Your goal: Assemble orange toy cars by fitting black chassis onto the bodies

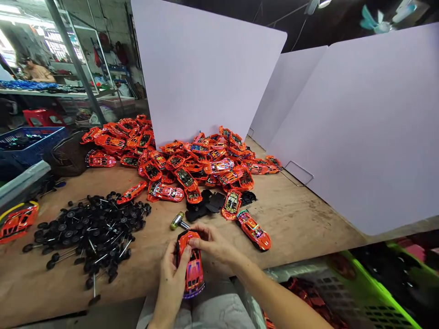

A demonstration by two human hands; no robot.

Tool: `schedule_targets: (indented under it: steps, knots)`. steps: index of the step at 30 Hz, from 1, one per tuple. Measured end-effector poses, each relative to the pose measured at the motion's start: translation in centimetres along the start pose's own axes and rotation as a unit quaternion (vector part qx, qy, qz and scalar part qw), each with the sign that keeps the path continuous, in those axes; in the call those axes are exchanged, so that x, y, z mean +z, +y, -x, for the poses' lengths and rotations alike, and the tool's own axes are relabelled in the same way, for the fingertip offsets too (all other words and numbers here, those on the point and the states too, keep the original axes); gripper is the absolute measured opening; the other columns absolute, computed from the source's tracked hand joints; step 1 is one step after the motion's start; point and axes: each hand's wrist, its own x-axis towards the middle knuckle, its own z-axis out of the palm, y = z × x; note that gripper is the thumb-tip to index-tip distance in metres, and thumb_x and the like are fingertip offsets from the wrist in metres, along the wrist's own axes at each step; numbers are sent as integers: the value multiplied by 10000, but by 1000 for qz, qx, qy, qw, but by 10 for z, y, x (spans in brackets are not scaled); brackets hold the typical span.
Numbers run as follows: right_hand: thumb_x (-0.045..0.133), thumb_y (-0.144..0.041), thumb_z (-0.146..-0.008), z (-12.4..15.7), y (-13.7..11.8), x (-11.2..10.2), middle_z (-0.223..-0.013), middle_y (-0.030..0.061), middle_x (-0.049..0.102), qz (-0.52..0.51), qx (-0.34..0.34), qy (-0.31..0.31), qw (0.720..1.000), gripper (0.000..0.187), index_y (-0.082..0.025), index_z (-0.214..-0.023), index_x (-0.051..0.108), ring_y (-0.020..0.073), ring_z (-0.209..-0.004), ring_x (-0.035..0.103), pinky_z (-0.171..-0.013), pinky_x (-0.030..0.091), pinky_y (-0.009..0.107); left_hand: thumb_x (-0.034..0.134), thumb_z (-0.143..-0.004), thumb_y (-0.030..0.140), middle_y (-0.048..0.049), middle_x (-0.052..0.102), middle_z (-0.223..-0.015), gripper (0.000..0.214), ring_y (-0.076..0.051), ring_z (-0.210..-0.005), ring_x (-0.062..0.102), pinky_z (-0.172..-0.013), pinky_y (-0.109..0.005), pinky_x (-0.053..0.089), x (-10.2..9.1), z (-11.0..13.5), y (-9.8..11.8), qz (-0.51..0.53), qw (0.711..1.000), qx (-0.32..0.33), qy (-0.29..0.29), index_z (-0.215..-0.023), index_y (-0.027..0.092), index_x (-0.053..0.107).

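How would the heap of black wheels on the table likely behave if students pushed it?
The heap of black wheels would probably spread rather than slide as one, being loosely piled. Wheels at its edge may roll, since they are round. Others might snag, because their thin rods point in many directions.

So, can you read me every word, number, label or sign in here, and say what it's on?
No text can be read.
Shiny orange-red plastic toy car being held: purple and dark markings, too small and blurred to read.
Heap of shiny orange-red plastic toy cars: colourful markings, also too small.
Big flat pale panel behind the heap: no writing shows.
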Motion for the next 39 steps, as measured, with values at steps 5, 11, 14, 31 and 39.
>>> schedule_targets:
  steps: [5,11,14,31,39]
  knots:
    - [785,-545,-720,16,6,10,-885,29,690,-24,-11,79,996,439,-185,-948,681,192,-843,639,-799,505,311,651,-853,433,-89,729,-1045,313,-229,-949,696,-853,-326,544,-6,-5,5,-98,994,29,-40,-1046,187,632]
    - [745,-615,-727,25,30,26,-1015,67,700,-178,-14,162,971,508,-246,-1043,597,237,-931,677,-882,537,396,697,-801,455,-77,714,-1055,366,-239,-1005,669,-878,-323,521,-30,-8,33,-220,972,72,-48,-1071,223,614]
    - [656,-625,-809,30,34,26,-1056,86,684,-118,-47,164,978,471,-250,-1081,565,244,-992,670,-920,529,418,614,-836,532,-43,700,-888,325,-218,-838,675,-764,-301,542,-44,-6,28,-223,973,58,-32,-914,218,637]
    - [699,-447,-853,26,18,11,-1101,80,645,247,-105,29,963,423,-212,-1199,637,214,-1000,616,-875,486,332,645,-837,472,-51,738,-850,278,-218,-806,686,-729,-295,549,-51,-3,-1,-212,973,60,-62,-856,197,681]
    - [696,-396,-866,24,15,10,-882,51,667,302,-108,14,947,228,-190,-962,709,191,-829,616,-741,477,284,659,-827,439,-42,720,-826,233,-214,-814,672,-739,-284,526,-50,-2,-5,-228,969,90,-41,-825,207,689]
